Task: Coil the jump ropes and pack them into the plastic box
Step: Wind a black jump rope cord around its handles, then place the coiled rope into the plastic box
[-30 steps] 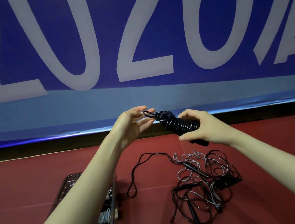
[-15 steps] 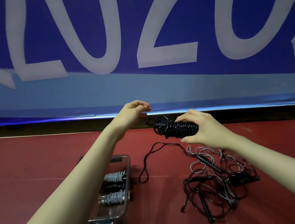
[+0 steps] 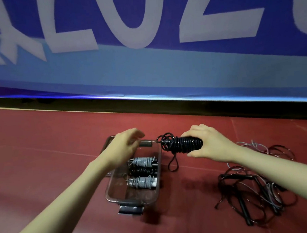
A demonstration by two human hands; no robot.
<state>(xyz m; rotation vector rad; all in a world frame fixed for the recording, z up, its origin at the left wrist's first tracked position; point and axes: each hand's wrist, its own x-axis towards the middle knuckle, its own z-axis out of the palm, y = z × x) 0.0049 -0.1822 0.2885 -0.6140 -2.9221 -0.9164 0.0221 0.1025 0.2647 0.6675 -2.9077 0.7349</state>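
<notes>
I see three coiled ropes in the plastic box; loose ropes lie right of it on the floor.

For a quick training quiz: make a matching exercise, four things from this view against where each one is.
Things:
1. coiled black rope
2. grey coils
3. loose ropes
4. left hand

Places:
A. inside the plastic box
B. tangled on the red floor
C. over the box's far end
D. gripped by the right hand

Pairs: 1-D, 2-A, 3-B, 4-C
</notes>
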